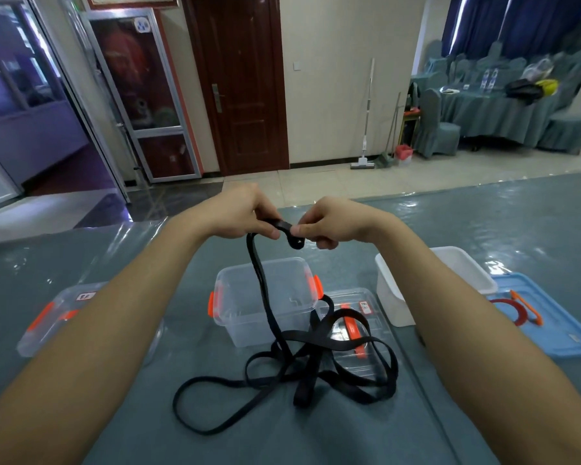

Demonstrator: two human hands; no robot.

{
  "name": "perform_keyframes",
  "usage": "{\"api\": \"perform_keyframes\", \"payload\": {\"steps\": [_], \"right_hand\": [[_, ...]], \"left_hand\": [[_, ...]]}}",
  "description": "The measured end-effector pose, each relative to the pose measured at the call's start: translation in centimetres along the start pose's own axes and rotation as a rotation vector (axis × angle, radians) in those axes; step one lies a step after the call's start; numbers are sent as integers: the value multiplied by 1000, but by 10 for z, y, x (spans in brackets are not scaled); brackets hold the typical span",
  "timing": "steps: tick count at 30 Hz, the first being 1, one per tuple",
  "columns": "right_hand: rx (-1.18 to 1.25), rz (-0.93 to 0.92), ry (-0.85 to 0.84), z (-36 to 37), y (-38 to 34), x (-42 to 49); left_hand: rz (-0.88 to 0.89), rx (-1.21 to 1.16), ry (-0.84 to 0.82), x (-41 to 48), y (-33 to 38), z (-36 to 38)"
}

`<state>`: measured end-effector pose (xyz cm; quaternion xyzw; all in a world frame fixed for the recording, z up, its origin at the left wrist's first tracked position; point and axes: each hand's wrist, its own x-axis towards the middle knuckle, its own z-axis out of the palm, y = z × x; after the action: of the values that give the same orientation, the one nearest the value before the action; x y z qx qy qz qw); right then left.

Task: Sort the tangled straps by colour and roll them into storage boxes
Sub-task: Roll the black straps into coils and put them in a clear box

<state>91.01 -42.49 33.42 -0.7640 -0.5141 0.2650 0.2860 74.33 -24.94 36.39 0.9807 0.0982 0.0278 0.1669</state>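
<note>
At the far left a clear lid (52, 317) with orange clips lies flat on the grey-green table (517, 229), half hidden under the forearm. Next comes the left hand (239, 213), raised above the table and closed, thumb and forefinger pinched on the end of the black strap (319, 344). Right beside it — nearly knuckle to knuckle — the right hand (332, 223) is closed on the same end, where the strap curls into a small first turn between the two pinches.

From that shared grip the strap drops almost straight down and slightly toward the viewer, its taut run crossing in front of the open clear box (265, 300). Its long axis there is near-vertical; below, it loses any single direction and spreads into a loose tangle of loops on the table, lying nearer the viewer than the box and partly over a second clear lid (353, 317) to the right. Both hands are about equally far from the hanging run, though it leaves the grip from the left hand's side.

So the rolling probably just begins, and the slack must feed upward from the heap (snags look likely where loops cross). Further right stand a white box (463, 266), empty as far as shows, and a blue lid (550, 330) carrying something red (514, 312).
</note>
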Motion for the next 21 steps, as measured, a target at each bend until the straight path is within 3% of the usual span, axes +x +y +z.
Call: {"api": "perform_keyframes", "payload": {"steps": [5, 12, 18, 21], "right_hand": [[399, 45, -96, 1, 20, -1], [745, 56, -249, 8, 26, 0], [951, 11, -244, 11, 29, -1], [812, 31, -217, 16, 31, -4]], "left_hand": [[-14, -126, -8, -5, -8, 2], [35, -209, 28, -11, -9, 12], [43, -368, 160, -14, -12, 19], [21, -301, 131, -13, -12, 17]]}}
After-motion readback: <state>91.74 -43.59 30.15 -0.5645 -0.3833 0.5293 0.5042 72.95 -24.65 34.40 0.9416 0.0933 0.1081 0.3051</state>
